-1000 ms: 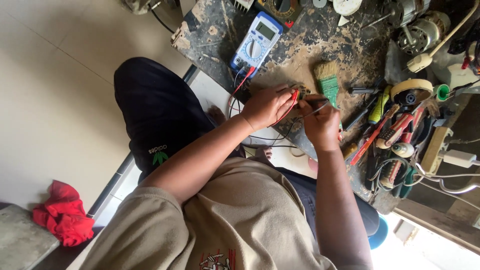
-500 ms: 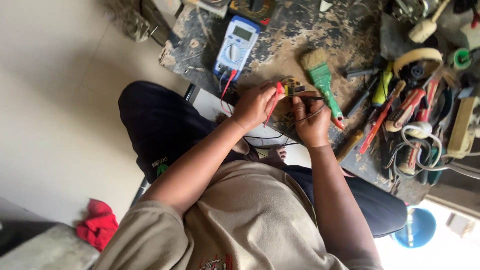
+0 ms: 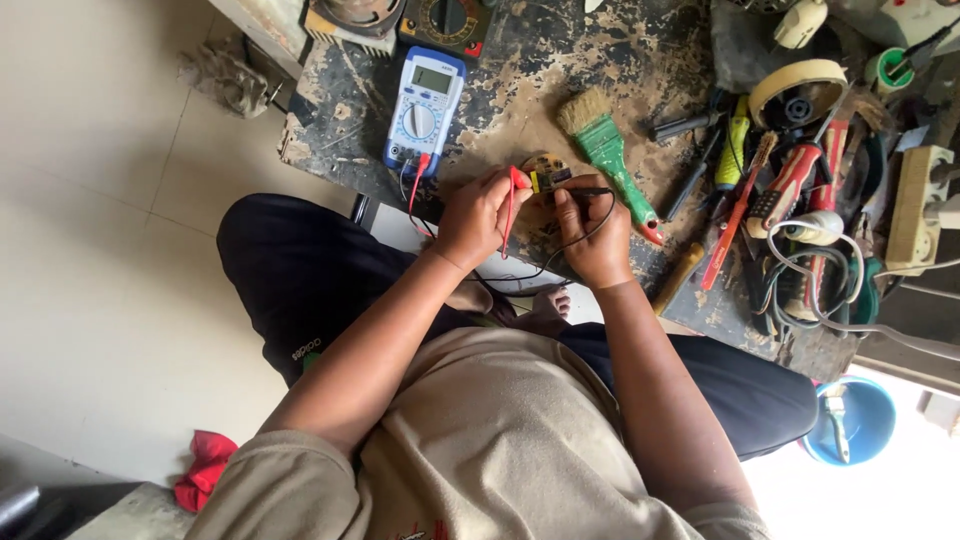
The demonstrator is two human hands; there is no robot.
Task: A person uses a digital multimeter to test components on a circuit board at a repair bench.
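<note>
Left hand: the left hand [image 3: 478, 215] is curled closed around a red probe [image 3: 514, 190], thumb and fingers pinching its handle, tip angled toward the small board.
Right hand: the right hand [image 3: 592, 232] is closed in a pinch on a black probe [image 3: 590, 190], which lies almost level with its tip pointing left at the same board.
Circuit board: a small round brownish circuit board [image 3: 545, 172] rests on the bench between and just above the two hands, touching or nearly touching both probe tips; the exact contact points are too small to tell.
Leads: a red lead [image 3: 411, 186] runs from the left hand up to the meter; a black lead [image 3: 570, 245] loops down below the right hand's knuckles.
Meter: a blue and white multimeter [image 3: 422, 110] lies flat on the bench, up and left of the left hand, near it but apart.
Brush: a green-handled paintbrush [image 3: 610, 155] lies diagonally just right of the board, close above the right hand.
Bench: the worn, paint-flecked workbench [image 3: 520, 60] carries all of this.
Right side clutter: red-handled screwdrivers [image 3: 785, 185], a roll of tape [image 3: 795, 85] and a white cable [image 3: 800, 260] crowd the right end, well apart from the hands.
Floor: a red cloth [image 3: 205, 468] lies on the pale tiles at lower left, and a blue bucket [image 3: 848, 420] sits at lower right.
</note>
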